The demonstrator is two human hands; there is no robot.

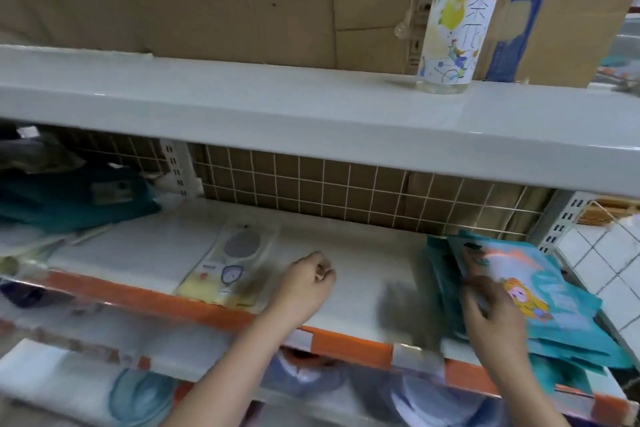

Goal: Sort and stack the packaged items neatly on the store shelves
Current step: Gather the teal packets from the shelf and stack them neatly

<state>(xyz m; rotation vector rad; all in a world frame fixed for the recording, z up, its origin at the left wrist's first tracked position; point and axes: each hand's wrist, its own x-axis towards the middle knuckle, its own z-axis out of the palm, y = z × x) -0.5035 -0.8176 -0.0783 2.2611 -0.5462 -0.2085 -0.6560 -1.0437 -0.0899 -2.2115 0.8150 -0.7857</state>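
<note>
Packets [540, 291] in teal and light blue wrappers lie in a loose, fanned pile at the right end of the middle shelf [363, 274], their lower corners hanging over its orange-striped front edge. The right hand [491, 319] rests on the pile's near left side, fingers bent onto the top packet, though motion blur hides whether it truly pinches the wrapper or only presses it. The left hand [308, 284] sits mid-shelf with its fingers curled into a loose fist, holding nothing. These packets look thin, light and floppy, with glossy film that would likely slide, so they seem best squared up by pressing both long edges together, then lifted from underneath as one stack. The top one shows a cartoon figure in yellow and orange; its lettering is too blurred to read. Left of the curled hand lies a pale flat packet [232, 270] with a grey disc printed on it, its text also unreadable. Dark teal bundles [72, 194] crowd the far left. On the upper shelf [242, 107] stands a clear bottle [457, 21] whose label carries the large character 茶 and a cyclist drawing, with cardboard [207, 0] behind.
</note>
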